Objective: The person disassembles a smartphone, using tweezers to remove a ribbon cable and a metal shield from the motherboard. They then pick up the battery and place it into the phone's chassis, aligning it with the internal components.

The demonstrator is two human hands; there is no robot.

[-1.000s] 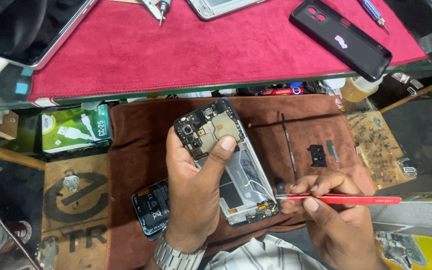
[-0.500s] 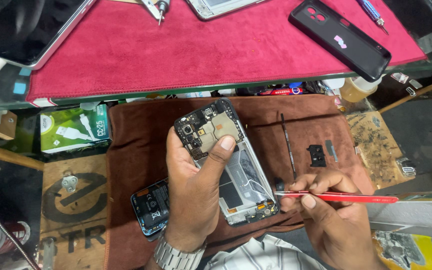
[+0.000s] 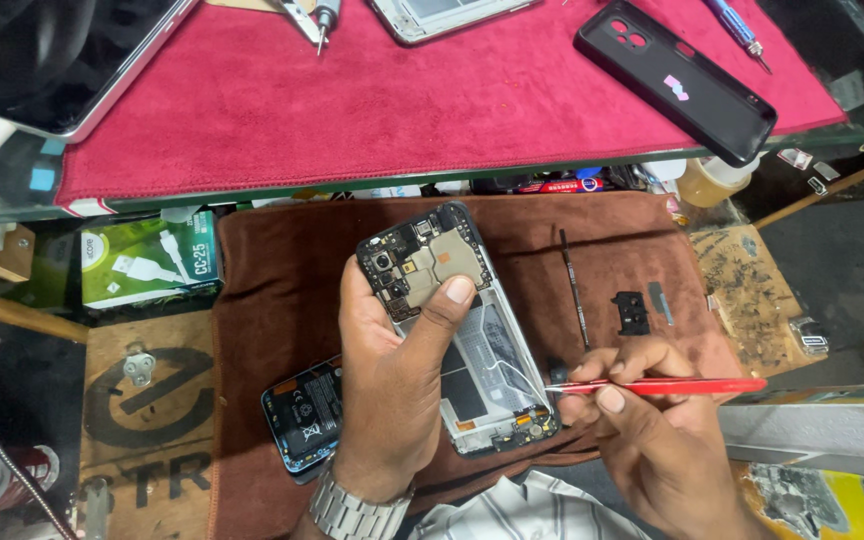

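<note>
Opened smartphone (image 3: pixel 457 325), back cover off, circuit board and camera modules exposed, lies over the middle of the brown cloth mat (image 3: pixel 272 300) on the lower bench. Long axis runs diagonally: camera end toward the mat's far edge, charging-port end toward its near right part, close to the person.

Left hand (image 3: pixel 392 390) grasps the phone from its left side; palm under the frame, thumb (image 3: pixel 452 295) pressed across the board just below the metal shield. Grip is firm, fingers wrapped behind the body and mostly hidden.

Right hand (image 3: pixel 652 420) sits to the right of the phone's lower end, pinching red tweezers (image 3: pixel 662 385) between thumb and fingers. Tweezers lie nearly level, at an angle to the phone's long axis, tips pointing left and reaching the right edge of the frame near the lower corner. A thin pale strand, possibly a flex or adhesive strip, rises from the phone near the tips; cannot tell whether the tips grip it.

Relation of note: the work point is left of the right hand, at the phone's lower right edge; the right hand is nearer to it, the left only steadies.

Black battery (image 3: pixel 302 410) lies on the mat's near left part, partly under the left wrist. Thin black spudger (image 3: pixel 572 285) lies right of the phone, roughly parallel to it. Small black bracket (image 3: pixel 630 312) sits near the mat's right edge.
</note>
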